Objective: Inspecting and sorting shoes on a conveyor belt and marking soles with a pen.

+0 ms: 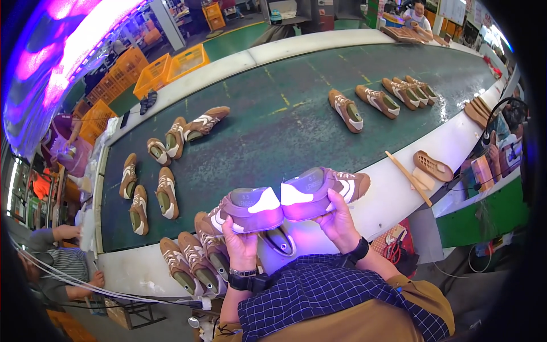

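Observation:
My left hand grips a brown sneaker with white side stripes, thumb up along its side. Closed on a matching sneaker is my right hand. The two shoes are held up heel to heel, their white heel patches side by side under purple-tinted light, toes pointing outward. Below and between them, another shoe shows partly on the white ledge; the rest of it is hidden. Left of my left hand, several like sneakers stand in a row on the ledge.
A green conveyor belt carries loose sneakers at left and a row of sneakers at far right. On the right ledge lie a wooden stick and a brown sole. Orange crates stand beyond. Other people work around.

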`<state>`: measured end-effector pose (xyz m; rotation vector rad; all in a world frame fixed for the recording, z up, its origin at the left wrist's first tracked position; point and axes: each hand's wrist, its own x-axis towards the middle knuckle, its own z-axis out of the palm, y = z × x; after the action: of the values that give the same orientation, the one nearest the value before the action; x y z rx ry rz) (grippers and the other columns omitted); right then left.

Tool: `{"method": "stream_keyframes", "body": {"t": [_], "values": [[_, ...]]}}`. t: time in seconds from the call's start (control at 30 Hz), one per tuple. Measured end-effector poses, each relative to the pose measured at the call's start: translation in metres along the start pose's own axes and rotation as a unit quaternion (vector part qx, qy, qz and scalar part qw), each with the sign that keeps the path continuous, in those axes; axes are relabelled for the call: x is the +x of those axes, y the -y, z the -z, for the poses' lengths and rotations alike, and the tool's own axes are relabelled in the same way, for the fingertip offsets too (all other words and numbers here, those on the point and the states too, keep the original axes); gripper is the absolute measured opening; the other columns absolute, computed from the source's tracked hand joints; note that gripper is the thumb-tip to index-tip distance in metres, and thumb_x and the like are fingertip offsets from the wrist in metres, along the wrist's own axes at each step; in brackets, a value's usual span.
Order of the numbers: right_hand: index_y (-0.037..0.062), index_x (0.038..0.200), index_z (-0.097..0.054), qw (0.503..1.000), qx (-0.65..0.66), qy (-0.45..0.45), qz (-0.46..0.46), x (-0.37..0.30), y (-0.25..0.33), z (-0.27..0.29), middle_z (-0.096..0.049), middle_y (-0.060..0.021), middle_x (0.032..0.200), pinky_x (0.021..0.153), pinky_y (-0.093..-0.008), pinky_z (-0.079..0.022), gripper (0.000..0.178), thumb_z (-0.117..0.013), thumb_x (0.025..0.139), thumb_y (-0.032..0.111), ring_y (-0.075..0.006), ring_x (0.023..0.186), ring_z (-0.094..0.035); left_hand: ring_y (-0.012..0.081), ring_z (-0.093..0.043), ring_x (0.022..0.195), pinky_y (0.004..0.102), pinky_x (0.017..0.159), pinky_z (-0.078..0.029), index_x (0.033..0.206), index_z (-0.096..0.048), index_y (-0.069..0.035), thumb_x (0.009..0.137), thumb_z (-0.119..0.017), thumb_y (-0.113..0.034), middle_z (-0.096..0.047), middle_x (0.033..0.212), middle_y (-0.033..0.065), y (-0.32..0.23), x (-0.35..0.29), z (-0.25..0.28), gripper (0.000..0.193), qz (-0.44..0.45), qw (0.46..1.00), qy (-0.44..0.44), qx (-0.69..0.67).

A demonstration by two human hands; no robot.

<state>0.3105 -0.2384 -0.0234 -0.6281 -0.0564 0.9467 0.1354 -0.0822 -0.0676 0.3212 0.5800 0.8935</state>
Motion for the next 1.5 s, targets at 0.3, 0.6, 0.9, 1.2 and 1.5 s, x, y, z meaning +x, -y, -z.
{"method": "stream_keyframes", "body": {"t": [0.3,0.6,0.9,1.2,1.5], "values": [[0.0058,0.131,-0.039,1.0,0.003,0.004,0.001,0.004,-0.002,0.005,-0.054,-0.011,0.123,0.092,-0.0437,-0.048,0.052,-0.058,0.089,0.03,-0.0243,0.112,-0.055,0.022,-0.057,0.106,0.0407,0.093,-0.047,0.121,-0.051,-0.007,0.086,-0.058,-0.028,-0.06,0.117,0.0043,0.0,-0.002,-0.01,0.042,0.004,0.999,-0.022,-0.026],[0.0075,0.133,-0.036,0.999,-0.039,0.008,0.002,0.005,-0.003,0.02,-0.053,-0.0106,0.124,0.088,-0.0427,-0.051,0.056,-0.058,0.088,0.032,-0.0244,0.111,-0.056,0.0225,-0.054,0.112,0.0419,0.097,-0.044,0.126,-0.048,-0.009,0.086,-0.057,-0.031,-0.056,0.122,0.0048,-0.001,-0.01,-0.012,0.046,-0.024,0.999,0.001,0.035],[0.0046,0.123,-0.048,0.995,-0.095,-0.006,0.009,0.008,0.007,0.021,-0.061,-0.0083,0.112,0.086,-0.0371,-0.051,0.045,-0.06,0.087,0.028,-0.0194,0.1,-0.061,0.0219,-0.056,0.108,0.0389,0.096,-0.044,0.124,-0.048,-0.006,0.085,-0.06,-0.03,-0.058,0.117,0.0066,-0.011,-0.004,-0.009,0.047,-0.048,0.993,0.014,0.109],[0.0043,0.134,-0.037,0.994,0.035,0.038,-0.095,0.015,-0.005,0.053,-0.052,-0.0113,0.128,0.099,-0.041,-0.043,0.056,-0.055,0.088,0.03,-0.0227,0.114,-0.054,0.0255,-0.052,0.116,0.0424,0.102,-0.038,0.129,-0.045,-0.006,0.096,-0.039,-0.039,-0.054,0.127,0.0099,-0.092,0.122,0.02,0.047,-0.069,0.99,0.085,0.085],[0.0041,0.134,-0.037,0.987,0.076,0.044,-0.131,0.051,-0.018,0.091,-0.052,-0.0156,0.127,0.099,-0.0429,-0.043,0.053,-0.048,0.09,0.032,-0.0278,0.113,-0.055,0.009,-0.047,0.073,0.0285,0.062,-0.04,0.096,-0.054,-0.011,0.084,-0.061,-0.015,-0.051,0.083,-0.0039,-0.052,0.064,0.048,0.015,-0.029,0.91,0.071,0.406]]}}
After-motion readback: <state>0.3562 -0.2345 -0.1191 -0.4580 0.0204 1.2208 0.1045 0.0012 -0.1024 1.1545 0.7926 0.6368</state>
